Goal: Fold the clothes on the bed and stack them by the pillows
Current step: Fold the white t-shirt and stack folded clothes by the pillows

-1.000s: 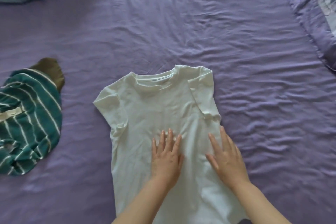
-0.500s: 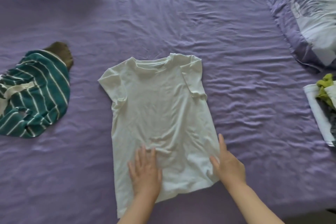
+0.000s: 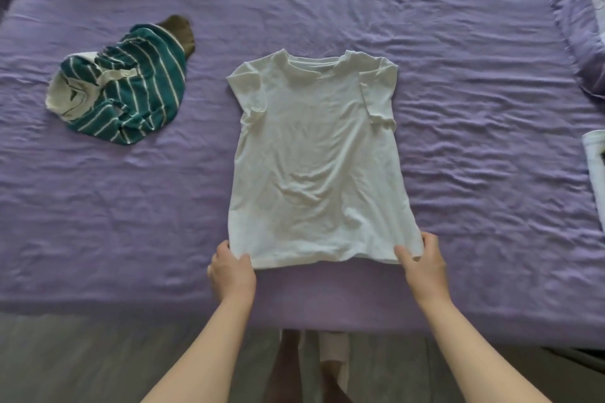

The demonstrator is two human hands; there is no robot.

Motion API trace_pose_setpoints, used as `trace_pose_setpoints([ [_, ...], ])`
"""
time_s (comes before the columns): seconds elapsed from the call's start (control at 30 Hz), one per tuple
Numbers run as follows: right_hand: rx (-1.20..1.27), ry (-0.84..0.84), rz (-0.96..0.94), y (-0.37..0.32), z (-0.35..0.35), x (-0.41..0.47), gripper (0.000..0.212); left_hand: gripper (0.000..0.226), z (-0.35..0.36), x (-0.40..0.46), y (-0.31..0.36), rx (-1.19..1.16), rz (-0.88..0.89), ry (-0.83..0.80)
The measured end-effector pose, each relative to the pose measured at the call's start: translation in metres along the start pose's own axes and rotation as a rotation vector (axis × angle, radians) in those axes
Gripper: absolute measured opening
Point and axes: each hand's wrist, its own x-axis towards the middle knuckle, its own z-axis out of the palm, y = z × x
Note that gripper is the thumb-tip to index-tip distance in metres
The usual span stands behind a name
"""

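Observation:
A white T-shirt (image 3: 314, 160) lies flat on the purple bed sheet (image 3: 474, 147), neck pointing away from me, its right sleeve folded inward. My left hand (image 3: 230, 271) pinches the hem's left corner, thumb on top. My right hand (image 3: 422, 263) pinches the hem's right corner the same way. A crumpled green shirt with white stripes (image 3: 121, 85) lies to the left, with a brown piece of cloth (image 3: 180, 29) sticking out behind it.
A purple pillow (image 3: 579, 10) sits at the far right. A folded white garment (image 3: 595, 170) lies at the right edge. The bed's front edge runs just below my hands, with grey floor (image 3: 82, 363) beneath.
Both hands slid down the white T-shirt from its middle to the hem and took hold of the two bottom corners. The view pulled back, showing the bed edge and floor.

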Motion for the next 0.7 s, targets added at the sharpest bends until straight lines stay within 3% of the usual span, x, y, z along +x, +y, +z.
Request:
trace_pose_setpoints([
  [0.07,-0.01,0.022,0.034,0.006,-0.002,-0.004,0.022,0.028,-0.007,-0.003,-0.009,-0.062,-0.006,0.028],
  [0.17,-0.025,0.056,0.07,0.013,-0.001,-0.001,0.022,0.024,-0.011,-0.004,-0.016,-0.252,-0.101,0.016],
  [0.3,0.239,0.081,0.224,0.02,0.019,0.003,0.045,0.022,-0.003,-0.006,-0.006,-1.002,-0.389,-0.2],
  [0.33,0.318,0.084,0.266,0.022,0.026,0.002,0.047,0.019,0.001,-0.006,-0.005,-1.1,-0.449,-0.212],
  [0.43,0.514,0.124,0.323,0.029,0.046,-0.002,0.039,0.022,0.016,-0.009,-0.004,-1.088,-0.571,-0.166],
  [0.5,0.52,0.222,0.303,0.029,0.053,-0.004,0.018,0.029,0.025,-0.01,-0.003,-1.013,-0.58,-0.065],
  [0.6,0.47,0.332,0.275,0.025,0.055,-0.004,0.01,0.029,0.027,-0.008,0.001,-0.934,-0.468,0.053],
  [0.7,0.576,0.323,0.254,0.016,0.05,-0.009,0.011,0.015,0.023,-0.009,0.005,-0.989,-0.335,0.01],
])
